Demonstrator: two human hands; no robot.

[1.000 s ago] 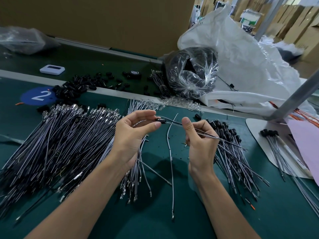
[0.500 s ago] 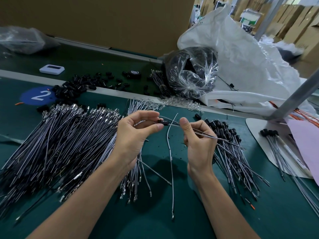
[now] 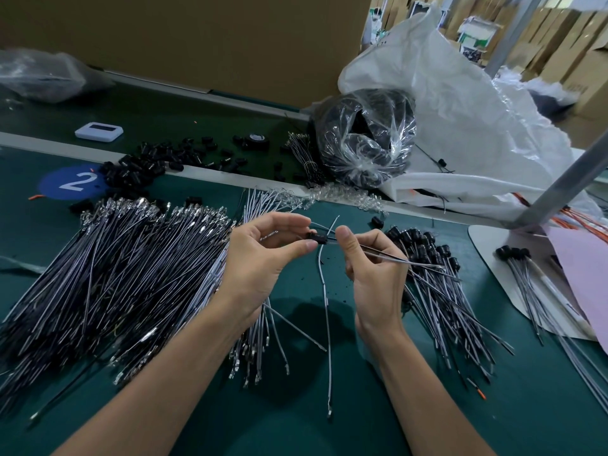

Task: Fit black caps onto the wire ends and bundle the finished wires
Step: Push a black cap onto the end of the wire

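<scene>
My left hand (image 3: 263, 258) pinches a small black cap (image 3: 318, 239) between thumb and forefinger above the green table. My right hand (image 3: 375, 268) pinches a thin grey wire (image 3: 411, 263) whose end meets the cap; the wire trails off to the right. A big heap of uncapped wires (image 3: 108, 278) lies to the left. A pile of capped wires (image 3: 441, 291) lies to the right, under my right hand. Loose black caps (image 3: 154, 162) are scattered at the back left. One single wire (image 3: 325, 307) lies between my hands.
A clear bag of black parts (image 3: 365, 139) and a large white sack (image 3: 477, 126) stand at the back right. A white tray (image 3: 493, 258) holds a few capped wires (image 3: 526, 278). A slanted metal post (image 3: 566, 189), a blue "2" sticker (image 3: 74, 182) and a white device (image 3: 98, 131) are nearby.
Both hands have shifted slightly right and closed together, bringing the wire end into the cap. The piles have not moved.
</scene>
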